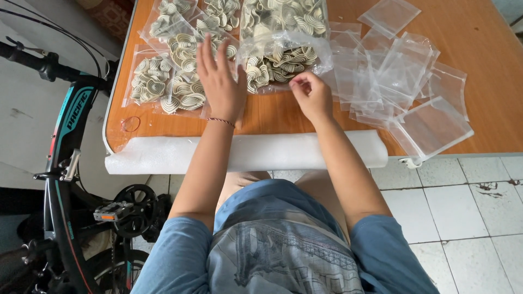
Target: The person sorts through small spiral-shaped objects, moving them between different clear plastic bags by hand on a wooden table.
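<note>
My left hand (220, 81) lies flat with fingers spread on a filled clear bag (185, 90) of cream-and-dark spiral pieces. My right hand (310, 93) pinches the near edge of a large open clear bag (283, 57) that holds a heap of the same spiral pieces. Several more filled small bags (150, 79) lie on the left part of the wooden table (490, 32). What sits between my right fingertips is too small to tell.
A pile of empty clear bags (403, 81) spreads over the right of the table. A white foam roll (163, 155) pads the near table edge. A bicycle (71, 163) stands close at the left. White floor tiles (463, 207) lie at the right.
</note>
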